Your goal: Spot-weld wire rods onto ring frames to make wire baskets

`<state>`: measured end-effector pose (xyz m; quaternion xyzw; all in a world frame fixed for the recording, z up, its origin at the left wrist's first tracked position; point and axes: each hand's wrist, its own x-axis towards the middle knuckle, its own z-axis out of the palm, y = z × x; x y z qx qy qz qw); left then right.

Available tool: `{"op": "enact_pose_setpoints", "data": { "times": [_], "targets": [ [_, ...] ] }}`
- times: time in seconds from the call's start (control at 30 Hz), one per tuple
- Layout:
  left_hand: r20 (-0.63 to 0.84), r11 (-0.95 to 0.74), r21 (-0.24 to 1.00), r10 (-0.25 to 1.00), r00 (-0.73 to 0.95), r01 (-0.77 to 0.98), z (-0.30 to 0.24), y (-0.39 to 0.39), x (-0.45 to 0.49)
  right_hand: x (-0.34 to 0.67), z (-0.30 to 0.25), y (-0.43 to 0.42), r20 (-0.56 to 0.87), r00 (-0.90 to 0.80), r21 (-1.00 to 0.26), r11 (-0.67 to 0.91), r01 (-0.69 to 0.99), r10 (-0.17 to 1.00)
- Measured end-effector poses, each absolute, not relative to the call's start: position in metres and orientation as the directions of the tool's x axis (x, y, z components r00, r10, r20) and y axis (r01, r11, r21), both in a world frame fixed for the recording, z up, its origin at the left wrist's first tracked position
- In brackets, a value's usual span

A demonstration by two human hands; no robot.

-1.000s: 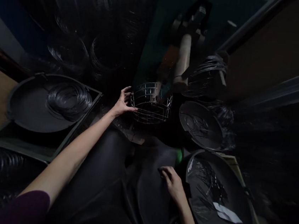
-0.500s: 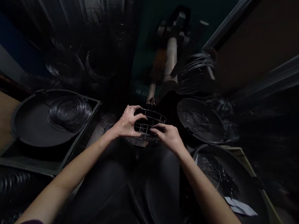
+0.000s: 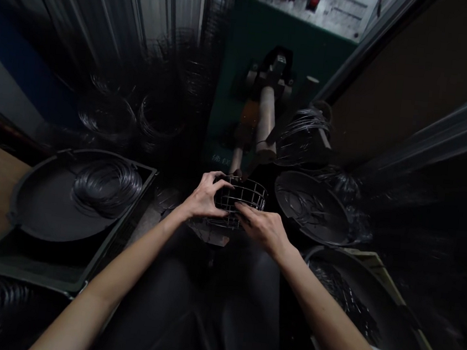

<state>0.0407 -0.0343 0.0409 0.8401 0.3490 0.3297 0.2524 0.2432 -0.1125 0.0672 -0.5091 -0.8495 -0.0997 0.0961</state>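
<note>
A round wire basket sits just beyond my knees, in front of a green machine. My left hand grips the basket's left rim, thumb and fingers curled round the wires. On the near side of the basket my right hand rests, its fingers pressed against the wires. Both forearms reach forward over my dark-trousered lap.
A green machine with a pale roller stands straight ahead. On the left, a dark round pan holds wire rings. Two more pans of wire pieces lie to the right. Wire coils hang near the roller.
My right hand came up from the lower right pan onto the basket. The basket moved nearer to me, and both hands now hold it.
</note>
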Motion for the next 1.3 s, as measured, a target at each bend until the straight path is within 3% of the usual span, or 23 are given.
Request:
{"op": "enact_pose_setpoints", "data": {
  "times": [0.4, 0.53, 0.73, 1.07, 1.3],
  "targets": [
    [0.313, -0.589, 0.683, 0.771, 0.555, 0.433, 0.048, -0.013, 0.041, 0.243, 0.076, -0.093, 0.302, -0.463, 0.080, 0.462, 0.883, 0.833],
    [0.263, -0.557, 0.711, 0.777, 0.571, 0.430, 0.052, -0.012, 0.039, 0.245, 0.071, -0.102, 0.376, -0.400, -0.024, 0.441, 0.897, 0.835],
    [0.262, -0.537, 0.716, 0.799, 0.541, 0.447, 0.057, -0.005, 0.042, 0.247, 0.062, -0.106, 0.523, -0.151, -0.210, 0.298, 0.931, 0.839],
    [0.262, -0.546, 0.687, 0.802, 0.537, 0.480, 0.058, 0.025, 0.047, 0.255, 0.063, -0.079, 0.464, -0.057, -0.400, 0.267, 0.877, 0.884],
    [0.193, -0.497, 0.691, 0.827, 0.528, 0.525, 0.069, 0.049, 0.057, 0.246, 0.076, -0.048, 0.419, 0.100, -0.468, 0.121, 0.875, 0.902]
  ]
}}
